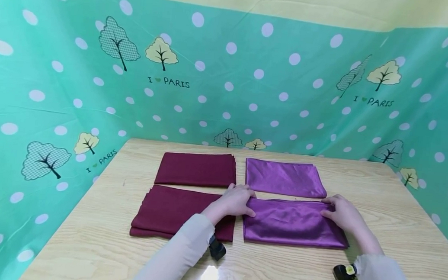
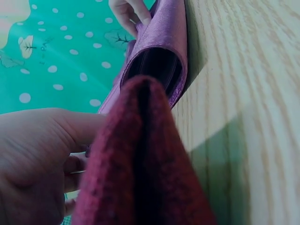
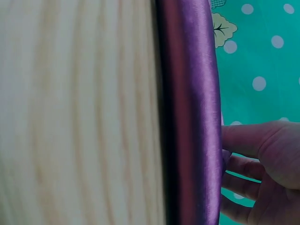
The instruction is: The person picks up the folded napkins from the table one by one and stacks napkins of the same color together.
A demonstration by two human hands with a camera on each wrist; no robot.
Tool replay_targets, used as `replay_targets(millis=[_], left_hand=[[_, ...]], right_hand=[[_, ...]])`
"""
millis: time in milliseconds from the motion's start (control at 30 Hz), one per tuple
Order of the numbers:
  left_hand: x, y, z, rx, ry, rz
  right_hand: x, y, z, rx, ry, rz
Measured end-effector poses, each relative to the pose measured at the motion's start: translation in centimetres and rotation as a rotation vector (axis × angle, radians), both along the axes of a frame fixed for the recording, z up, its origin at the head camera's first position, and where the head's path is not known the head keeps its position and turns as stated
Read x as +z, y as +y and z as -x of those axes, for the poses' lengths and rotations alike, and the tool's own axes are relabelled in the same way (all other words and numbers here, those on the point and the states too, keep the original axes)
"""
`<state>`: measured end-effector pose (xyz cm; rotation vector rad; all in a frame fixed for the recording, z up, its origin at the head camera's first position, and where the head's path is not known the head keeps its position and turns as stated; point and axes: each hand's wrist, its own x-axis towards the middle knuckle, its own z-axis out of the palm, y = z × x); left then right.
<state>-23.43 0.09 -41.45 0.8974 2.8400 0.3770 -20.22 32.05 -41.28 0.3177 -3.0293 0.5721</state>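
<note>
A folded shiny purple cloth (image 1: 296,225) lies on the near right of the table, wrinkled on top. My left hand (image 1: 237,200) is at its far left corner, thumb on top, and pinches the edge. At the far right corner my right hand (image 1: 341,212) likewise pinches the cloth between thumb and fingers. In the right wrist view the thumb (image 3: 248,138) meets the purple fold (image 3: 206,112), and fingertips are partly hidden behind it. My left forearm passes over a folded maroon cloth (image 1: 172,210), whose edge (image 2: 145,154) covers part of the left fingers in the left wrist view.
Behind lie a second folded maroon cloth (image 1: 196,169) and a second folded purple cloth (image 1: 283,177), making two rows on the wooden table (image 1: 96,235). A green dotted curtain (image 1: 229,71) surrounds the table's back and sides.
</note>
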Motion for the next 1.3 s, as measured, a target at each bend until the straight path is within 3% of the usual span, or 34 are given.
replay_targets(millis=[300,533,833,1100,1300], left_hand=[[0.1,0.0,0.2,-0.010,-0.042,-0.025],[0.1,0.0,0.5,-0.014,-0.078,-0.100],[0.3,0.0,0.6,-0.001,-0.079,-0.157],[0.1,0.1,1.0,-0.036,-0.080,-0.166],[0.5,0.3,1.2,-0.062,-0.096,-0.172]], right_hand=[[-0.1,-0.2,0.0,-0.009,0.004,-0.021],[0.2,-0.2,0.0,-0.027,-0.019,-0.004],[0.5,0.1,-0.3,-0.016,-0.033,0.044],[0.6,0.3,-0.2,0.002,-0.029,0.079],[0.7,0.3,-0.3,-0.012,-0.060,0.121]])
